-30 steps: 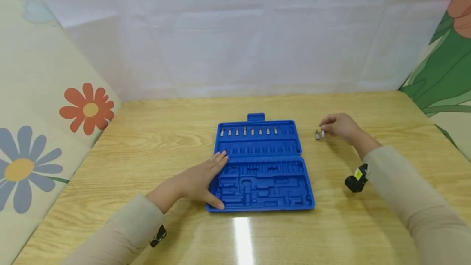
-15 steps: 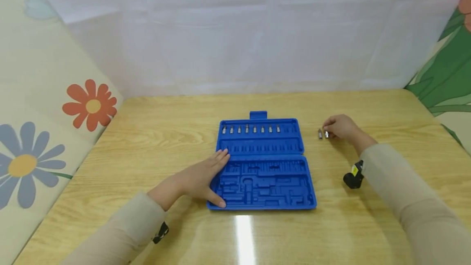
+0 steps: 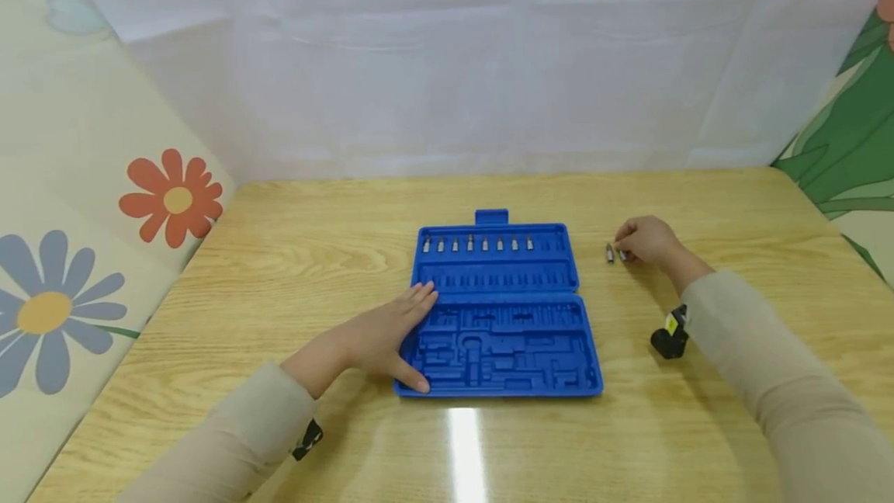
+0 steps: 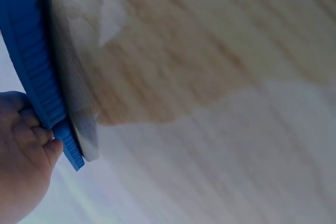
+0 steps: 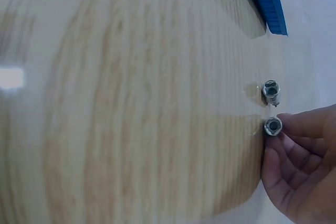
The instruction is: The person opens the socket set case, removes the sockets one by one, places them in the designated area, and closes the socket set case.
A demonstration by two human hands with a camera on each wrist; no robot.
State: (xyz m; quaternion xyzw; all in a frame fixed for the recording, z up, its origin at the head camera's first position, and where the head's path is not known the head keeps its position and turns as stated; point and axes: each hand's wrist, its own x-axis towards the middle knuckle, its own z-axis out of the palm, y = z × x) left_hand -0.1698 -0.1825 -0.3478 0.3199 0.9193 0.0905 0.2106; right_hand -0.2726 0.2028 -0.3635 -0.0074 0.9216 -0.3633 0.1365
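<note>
A blue plastic tool case [image 3: 531,355] lies unfolded on the table with its moulded recesses showing. My left hand [image 3: 380,340] rests on its left side, fingers spread at the hinge, thumb over the front-left corner. Several silver bit sockets [image 3: 485,244] stand in a row in the far half. To the right of the case, my right hand [image 3: 649,241] pinches a bit socket [image 5: 273,126] between thumb and fingers, at the tabletop. Beside it, a small gap away, another bit socket [image 5: 271,92] lies loose on the table.
The case's latch flap [image 3: 492,216] points to the far side. A wood-grain table [image 3: 321,231] carries everything, with a white sheet [image 3: 391,99] hanging behind it. A black wrist camera [image 3: 670,332] sits under the right sleeve.
The head view has shifted slightly. The bit socket at my right hand has moved a little away from the loose one. My left hand stays on the case.
</note>
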